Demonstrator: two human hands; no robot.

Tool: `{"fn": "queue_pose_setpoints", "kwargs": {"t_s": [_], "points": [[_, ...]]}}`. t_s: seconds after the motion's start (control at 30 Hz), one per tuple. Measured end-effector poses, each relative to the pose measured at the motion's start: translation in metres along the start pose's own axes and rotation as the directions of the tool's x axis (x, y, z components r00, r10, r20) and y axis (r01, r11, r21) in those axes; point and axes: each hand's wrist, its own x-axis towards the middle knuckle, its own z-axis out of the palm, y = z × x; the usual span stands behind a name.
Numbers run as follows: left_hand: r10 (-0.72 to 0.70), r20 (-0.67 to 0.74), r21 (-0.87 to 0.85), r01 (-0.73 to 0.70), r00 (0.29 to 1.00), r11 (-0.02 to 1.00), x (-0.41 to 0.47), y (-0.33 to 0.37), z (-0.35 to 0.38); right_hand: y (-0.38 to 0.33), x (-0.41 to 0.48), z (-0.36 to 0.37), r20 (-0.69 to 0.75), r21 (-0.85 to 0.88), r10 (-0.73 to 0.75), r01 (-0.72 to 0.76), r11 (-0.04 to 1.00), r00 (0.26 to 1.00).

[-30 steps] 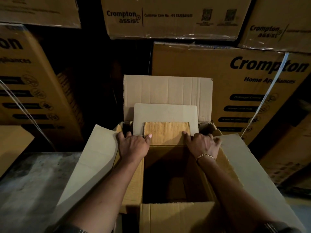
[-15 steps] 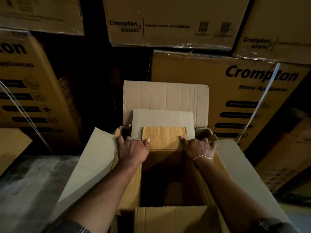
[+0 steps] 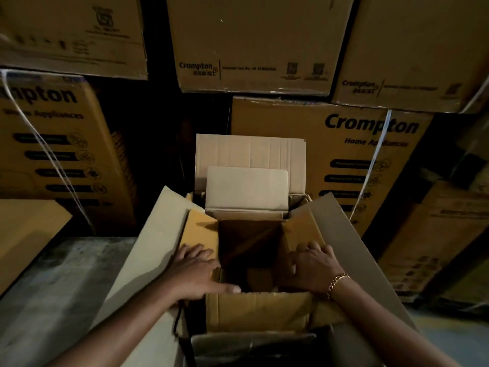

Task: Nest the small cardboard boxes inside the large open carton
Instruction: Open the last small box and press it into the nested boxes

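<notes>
Inside large carton point(image 3: 344, 234), head view: small box point(image 3: 259, 311) sits nested, flaps open. Left hand point(image 3: 194, 271) flat, fingers straight, pressing box's left flap; right hand point(image 3: 315, 268) spread flat on right flap; neither grips. Step, likely: seating box down. Next move calls for even downward push, then another box. Printed cartons point(image 3: 344, 144) stacked behind carton.
</notes>
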Motion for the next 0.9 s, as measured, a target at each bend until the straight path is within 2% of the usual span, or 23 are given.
{"fn": "queue_pose_setpoints", "kwargs": {"t_s": [0.1, 0.23, 0.5, 0.7, 0.8, 0.9], "points": [[0.013, 0.095, 0.064, -0.019, 0.995, 0.998, -0.035, 0.012, 0.013, -0.012, -0.035, 0.0, 0.142, -0.005, -0.024, 0.025, 1.0, 0.99], [-0.038, 0.001, 0.156, 0.037, 0.999, 0.987, -0.065, 0.032, 0.047, -0.022, -0.065, 0.014, 0.232, -0.075, -0.004, 0.022, 0.997, 0.973], [-0.053, -0.17, 0.195, 0.086, 0.984, 0.977, -0.075, 0.039, 0.079, -0.023, -0.079, 0.05, 0.163, -0.117, 0.031, -0.012, 0.993, 0.986], [-0.012, -0.152, 0.189, 0.041, 0.988, 0.981, -0.073, 0.036, 0.081, -0.018, -0.076, 0.05, 0.177, -0.098, 0.018, -0.001, 0.995, 0.984], [-0.042, -0.21, 0.177, 0.08, 0.977, 0.981, -0.074, 0.039, 0.076, -0.015, -0.076, 0.046, 0.056, -0.008, 0.045, -0.045, 0.999, 0.997], [-0.118, -0.315, 0.147, 0.171, 0.942, 0.974, -0.072, 0.041, 0.062, -0.012, -0.072, 0.04, -0.171, -0.014, 0.122, -0.126, 0.992, 0.978]]}}
